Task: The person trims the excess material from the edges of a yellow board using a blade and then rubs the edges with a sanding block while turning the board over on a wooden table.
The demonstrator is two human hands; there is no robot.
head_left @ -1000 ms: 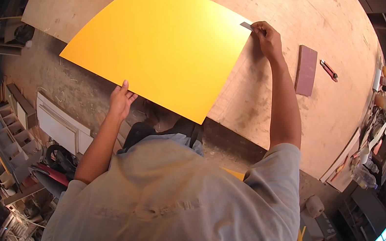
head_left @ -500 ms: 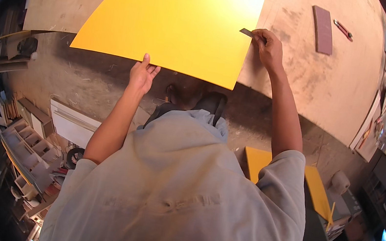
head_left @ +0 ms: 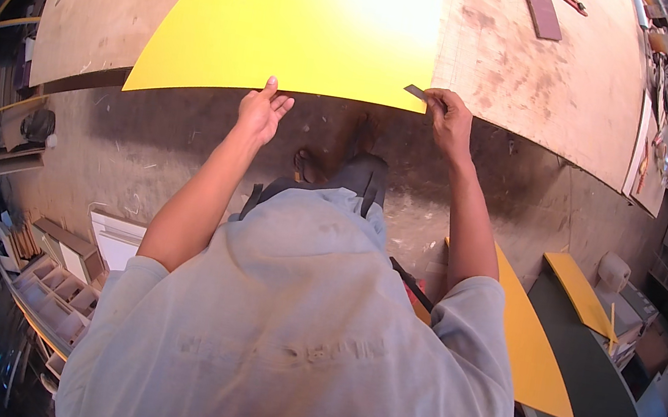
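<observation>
Smoothly flat, glossy yellow panel (head_left: pixel 290 32)

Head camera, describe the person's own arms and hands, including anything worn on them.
The left hand and right hand are bare, without gloves. No watch or bracelet shows on the bare forearms. Above them are short, loose grey sleeves of a shirt with faded lettering.

White panel (head_left: pixel 114 242) (compartmented unit (head_left: pixel 62 298) nearby)

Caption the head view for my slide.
Left hand touches yellow panel; right hand pinches dark strip near panel corner.
</observation>
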